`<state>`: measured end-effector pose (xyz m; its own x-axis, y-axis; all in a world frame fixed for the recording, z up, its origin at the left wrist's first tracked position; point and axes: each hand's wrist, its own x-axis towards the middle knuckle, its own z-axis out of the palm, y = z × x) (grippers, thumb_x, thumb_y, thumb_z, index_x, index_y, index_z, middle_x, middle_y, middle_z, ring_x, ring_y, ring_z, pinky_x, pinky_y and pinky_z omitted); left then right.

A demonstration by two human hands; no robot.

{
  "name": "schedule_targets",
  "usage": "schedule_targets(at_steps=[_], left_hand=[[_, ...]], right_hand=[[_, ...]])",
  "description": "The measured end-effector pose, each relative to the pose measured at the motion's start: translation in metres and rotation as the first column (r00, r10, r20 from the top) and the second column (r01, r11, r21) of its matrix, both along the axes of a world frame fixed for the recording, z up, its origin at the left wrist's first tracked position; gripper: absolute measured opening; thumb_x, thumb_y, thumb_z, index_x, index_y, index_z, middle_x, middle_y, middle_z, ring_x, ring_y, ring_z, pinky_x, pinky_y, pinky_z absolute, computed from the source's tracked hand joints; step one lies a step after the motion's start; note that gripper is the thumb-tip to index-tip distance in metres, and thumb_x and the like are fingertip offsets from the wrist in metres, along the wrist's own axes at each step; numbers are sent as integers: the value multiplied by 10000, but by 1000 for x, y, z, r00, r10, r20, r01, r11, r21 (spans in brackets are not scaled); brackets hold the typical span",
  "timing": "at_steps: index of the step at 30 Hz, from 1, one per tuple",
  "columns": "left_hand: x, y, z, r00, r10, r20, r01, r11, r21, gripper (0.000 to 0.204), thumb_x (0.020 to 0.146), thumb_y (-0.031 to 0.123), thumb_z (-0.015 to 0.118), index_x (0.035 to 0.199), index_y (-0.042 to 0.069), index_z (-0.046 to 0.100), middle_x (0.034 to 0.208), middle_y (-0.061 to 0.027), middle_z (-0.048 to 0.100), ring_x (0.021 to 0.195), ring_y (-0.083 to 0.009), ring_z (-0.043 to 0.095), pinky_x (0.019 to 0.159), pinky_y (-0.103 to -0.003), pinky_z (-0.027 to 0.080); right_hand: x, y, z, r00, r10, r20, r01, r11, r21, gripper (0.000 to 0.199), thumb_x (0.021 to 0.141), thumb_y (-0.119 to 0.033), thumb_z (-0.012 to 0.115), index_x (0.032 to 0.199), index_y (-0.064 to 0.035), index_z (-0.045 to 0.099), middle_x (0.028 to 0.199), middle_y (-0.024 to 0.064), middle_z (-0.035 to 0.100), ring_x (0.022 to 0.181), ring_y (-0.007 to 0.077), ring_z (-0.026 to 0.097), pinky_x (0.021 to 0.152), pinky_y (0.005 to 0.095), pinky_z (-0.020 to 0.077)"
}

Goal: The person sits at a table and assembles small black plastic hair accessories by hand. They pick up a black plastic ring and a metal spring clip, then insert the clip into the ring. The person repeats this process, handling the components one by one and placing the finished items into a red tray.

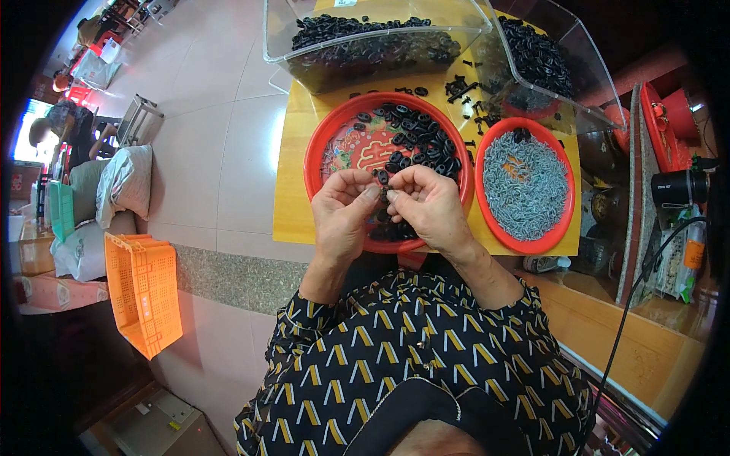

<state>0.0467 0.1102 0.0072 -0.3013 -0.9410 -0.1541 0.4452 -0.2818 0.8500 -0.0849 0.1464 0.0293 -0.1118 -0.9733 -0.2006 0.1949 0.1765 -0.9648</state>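
Over a round red tray (310, 144), my left hand (340, 216) and my right hand (432, 209) meet with their fingertips pinched. A small black oval plastic part with holes (382, 176) stands up from the left fingertips. Thumb and forefinger of the right hand close against its lower end; whatever they pinch is too small and covered to make out. Many like black parts (433, 144) lie loose in the tray, mostly on its right side and beneath my hands. To the right, an oval red tray (572, 205) holds a heap of silvery screws (525, 182).
Two clear plastic bins (380, 45) (547, 68) of black parts stand along the far side of the yellow table (293, 205). Loose black pieces (460, 87) lie between them. An orange crate (144, 292) is on the floor at left. Another person (72, 129) sits far left.
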Motion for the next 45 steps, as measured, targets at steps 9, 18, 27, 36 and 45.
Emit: schedule_targets(at_steps=[9, 18, 27, 36, 45], left_hand=[[1, 2, 2, 991, 3, 130, 14, 992, -127, 123, 758, -15, 592, 871, -13, 543, 755, -26, 577, 662, -63, 534, 584, -179, 435], [0, 5, 8, 932, 29, 361, 90, 947, -308, 95, 780, -13, 565, 873, -16, 544, 740, -19, 573, 652, -54, 528, 570, -186, 435], [-3, 4, 2, 868, 73, 491, 173, 882, -437, 96, 777, -14, 566, 872, -27, 559, 734, -21, 574, 661, -59, 529, 574, -199, 433], [-1, -3, -4, 985, -47, 166, 68, 990, -121, 180, 824, 79, 555, 972, -23, 542, 845, -53, 597, 755, -89, 548, 671, -212, 446], [6, 1, 4, 915, -49, 399, 147, 965, -217, 137, 792, 28, 574, 917, -27, 565, 826, -35, 592, 746, -81, 551, 662, -206, 448]], right_hand=[[0, 1, 1, 998, 28, -65, -28, 1000, 0, 87, 776, 4, 560, 859, 14, 536, 744, 24, 560, 604, 59, 558, 521, 178, 481], [-1, 3, 2, 998, 33, -53, -32, 999, 12, 73, 769, 12, 562, 840, 19, 543, 729, 36, 565, 592, 71, 564, 505, 187, 486], [-5, 5, -3, 1000, 5, -29, -4, 999, 32, 62, 770, -12, 547, 814, 32, 548, 697, 49, 572, 570, 89, 569, 481, 212, 482], [-14, 1, -11, 989, -8, 151, 4, 1000, 29, 97, 789, -5, 552, 878, 28, 535, 756, 58, 566, 616, 84, 564, 526, 191, 486], [-22, 6, -4, 996, -26, 81, 26, 1000, 1, 117, 781, -26, 553, 880, 36, 538, 755, 54, 570, 607, 88, 562, 529, 206, 491]])
